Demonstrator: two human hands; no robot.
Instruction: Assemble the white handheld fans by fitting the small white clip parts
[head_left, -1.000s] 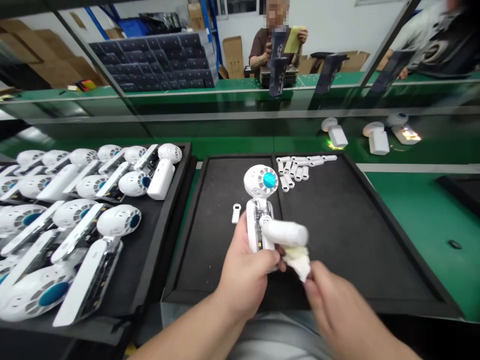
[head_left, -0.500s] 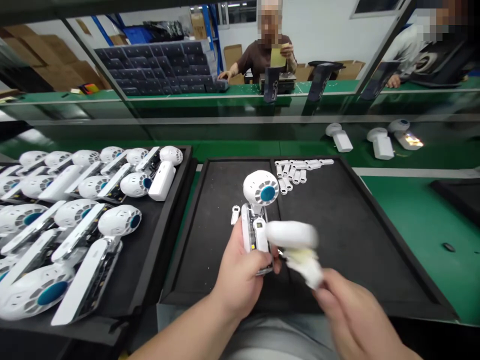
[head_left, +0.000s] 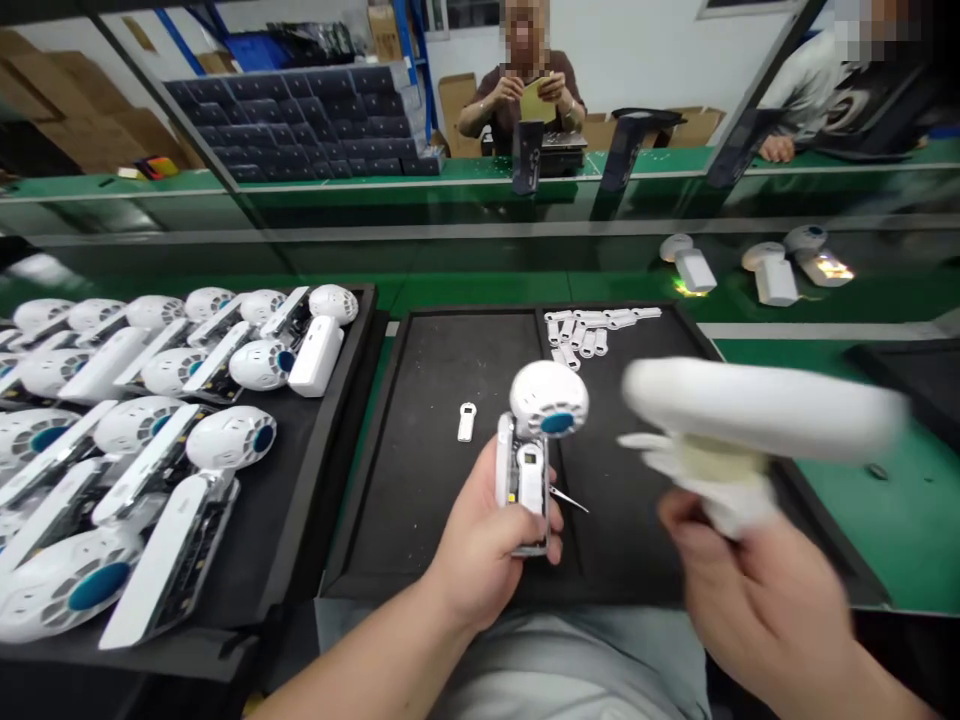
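My left hand (head_left: 487, 530) is shut around the open body of a white handheld fan (head_left: 525, 480), whose round head with a blue hub (head_left: 547, 398) points up. My right hand (head_left: 757, 600) is raised to the right, holding a blurred white handle shell (head_left: 757, 405) with a soft white wad (head_left: 712, 485) under it. A thin metal sliver (head_left: 568, 498) shows just right of the fan body. On the black mat tray (head_left: 450, 450) lie a small white clip (head_left: 466, 421) and a cluster of similar white clips (head_left: 592, 330).
To the left, a black tray (head_left: 330, 400) holds several white fans with open handles. Green bench surface (head_left: 862, 400) lies to the right. Several finished fans (head_left: 772, 275) stand beyond the tray, before a glass partition (head_left: 480, 205). Two people work behind it.
My right hand has swung up and to the right with the white shell, moving it away from the fan. The fan in my left hand has tilted slightly, and a metal sliver now shows beside it.
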